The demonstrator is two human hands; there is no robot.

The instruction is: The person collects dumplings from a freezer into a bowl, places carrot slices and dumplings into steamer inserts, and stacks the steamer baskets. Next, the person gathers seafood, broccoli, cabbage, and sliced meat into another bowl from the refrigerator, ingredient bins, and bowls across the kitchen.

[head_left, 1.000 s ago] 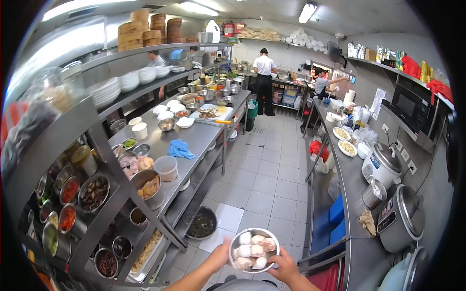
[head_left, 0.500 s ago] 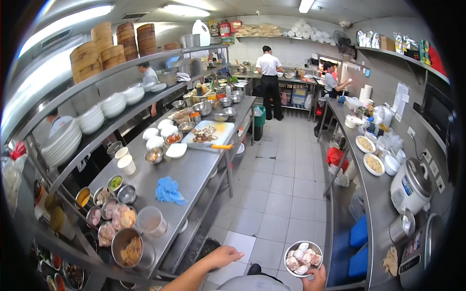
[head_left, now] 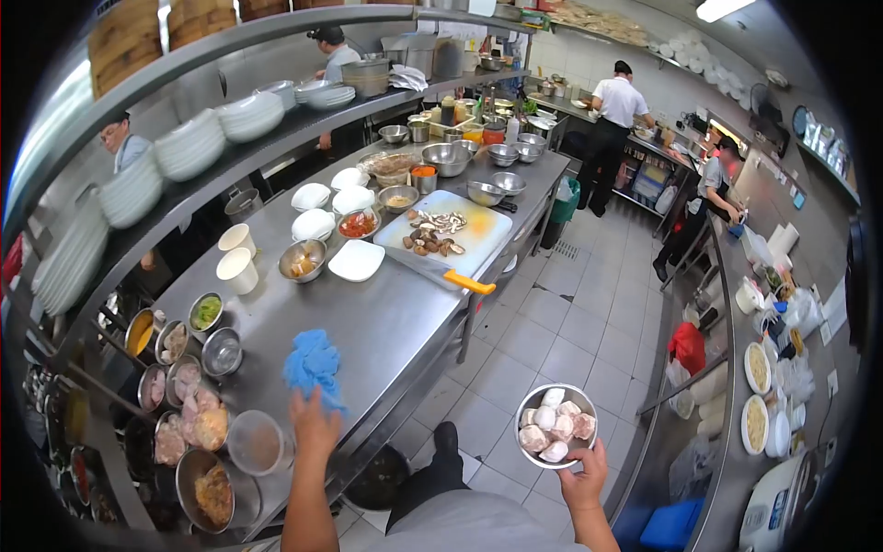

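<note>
My right hand (head_left: 581, 474) grips the rim of a round metal bowl (head_left: 522, 405) over the floor. In the bowl lie several pale, whitish-pink pieces (head_left: 546, 418). My left hand (head_left: 315, 419) reaches over the steel table at the near end of a crumpled blue cloth (head_left: 313, 361). Its fingers point forward, slightly blurred, and whether they touch the cloth is hard to tell. A clear plastic tub (head_left: 258, 442) stands left of that hand, beside a metal pot (head_left: 207, 490) with orange-brown food.
A cutting board (head_left: 469, 221) holds sliced mushrooms, with a yellow-handled knife (head_left: 451, 274) at its edge. White plates (head_left: 189, 143) are stacked on the left shelf. Several people work in the kitchen, one in a white shirt (head_left: 619, 101) at the back. A side counter (head_left: 716, 405) runs along the right.
The view has turned toward the left table. My left hand has let go of the bowl and moved to the blue cloth. My right hand still holds the bowl.
</note>
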